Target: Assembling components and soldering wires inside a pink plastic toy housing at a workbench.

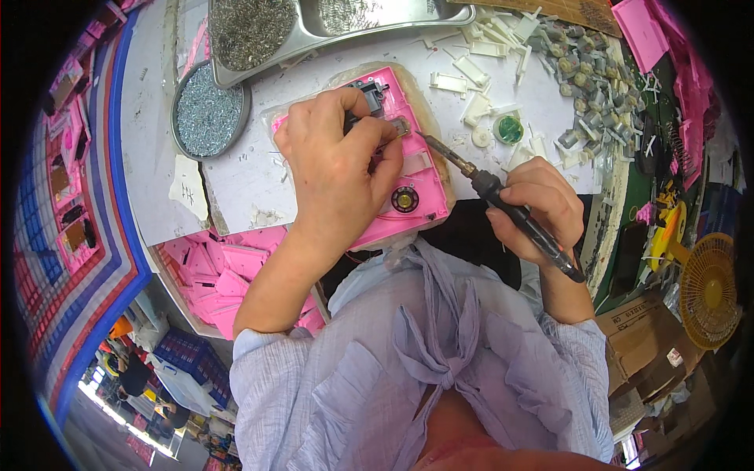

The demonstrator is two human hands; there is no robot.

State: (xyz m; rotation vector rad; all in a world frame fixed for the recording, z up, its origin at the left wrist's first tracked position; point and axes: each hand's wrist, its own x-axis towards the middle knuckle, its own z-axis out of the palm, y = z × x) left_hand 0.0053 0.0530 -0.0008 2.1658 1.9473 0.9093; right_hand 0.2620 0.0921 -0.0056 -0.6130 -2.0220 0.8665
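Note:
My left hand (334,153) is bent over a pink plastic casing (430,188), its thumb and forefinger pinched together near a small metallic part (401,125). What the fingertips hold, if anything, is hidden. Beside the fingers a dark grey block (369,96) sits in the casing's upper part, and a small round speaker (404,199) lies in its lower part. In my right hand (543,208) is a soldering iron (510,202) with a black handle, gripped like a pen. Its tip points up and left, close to the casing's right edge by the metallic part.
A round dish (245,118) of small screws stands left, a metal tray (310,39) of springs behind. White plastic parts (471,72) and small metal motors (585,86) spread at right, near a round green-filled container (508,129). Pink casings (224,275) fill a box below left. A yellow fan (709,289) stands right.

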